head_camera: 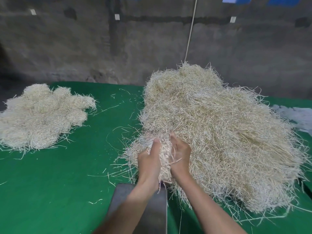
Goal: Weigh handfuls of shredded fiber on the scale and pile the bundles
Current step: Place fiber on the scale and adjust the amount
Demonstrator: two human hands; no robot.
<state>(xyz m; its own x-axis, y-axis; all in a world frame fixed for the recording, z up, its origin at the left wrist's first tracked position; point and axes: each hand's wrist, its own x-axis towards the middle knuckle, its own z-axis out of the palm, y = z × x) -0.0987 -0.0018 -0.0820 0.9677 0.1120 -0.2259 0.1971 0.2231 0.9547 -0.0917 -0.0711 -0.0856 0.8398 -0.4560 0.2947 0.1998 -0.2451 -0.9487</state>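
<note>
We're in a rough workshop, a fiber-processing shed by the look of it. A bare, stained concrete wall stands at twelve o'clock with a cord hanging down it. Below is a green-covered worktable, with a heap of shredded fiber at two o'clock, a pile of bundles at nine and a metal scale plate at six.

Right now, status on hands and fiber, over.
Left hand and right hand: grip closed on one fiber handful at near edge of big heap. Scale plate below forearms, visible part bare. Nothing blocking.
</note>
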